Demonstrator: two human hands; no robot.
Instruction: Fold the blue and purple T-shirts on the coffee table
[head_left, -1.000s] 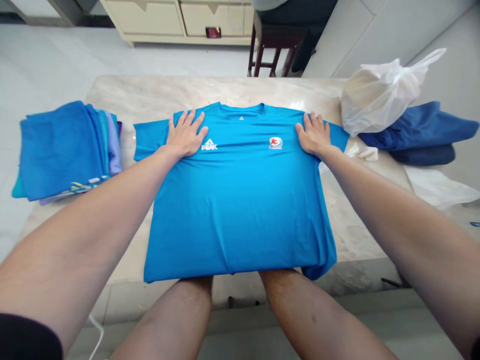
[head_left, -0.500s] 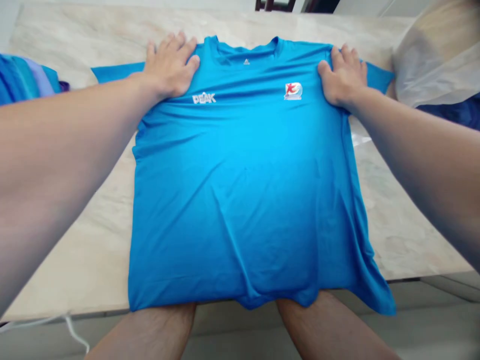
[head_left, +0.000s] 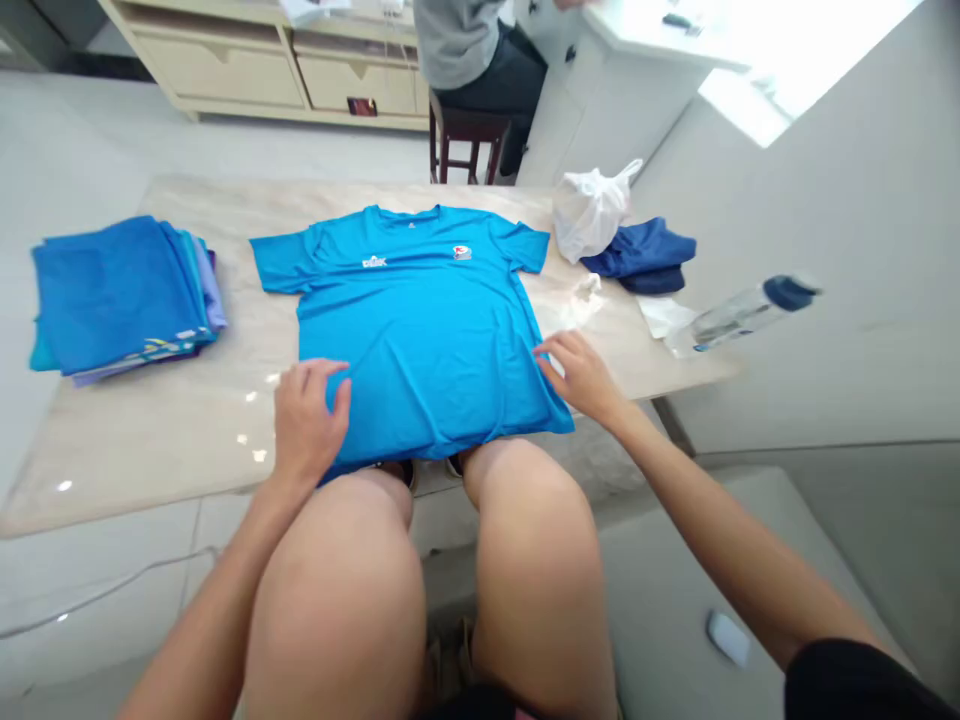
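Observation:
A blue T-shirt point(head_left: 420, 320) lies spread face up on the marble-patterned table, collar at the far side and hem at the near edge. White lettering and a small red-and-white emblem mark its chest. My left hand point(head_left: 306, 415) is at the shirt's lower left side, its thumb apart from its curved fingers. At the lower right side, my right hand point(head_left: 579, 375) has its fingertips by the shirt's edge, thumb and fingers apart. Whether either hand touches the cloth, I cannot tell.
Folded clothes point(head_left: 120, 295) are stacked on the left of the table point(head_left: 150, 440). To the right are a white plastic bag point(head_left: 592, 210), dark blue cloth point(head_left: 645, 255) and a tilted clear bottle point(head_left: 739, 318). Beyond the table, a person point(head_left: 469, 50) sits on a stool point(head_left: 469, 130).
Both hands have come off the shirt's shoulders and moved back toward me, down to its lower sides. The view has pulled back, and more of the room shows.

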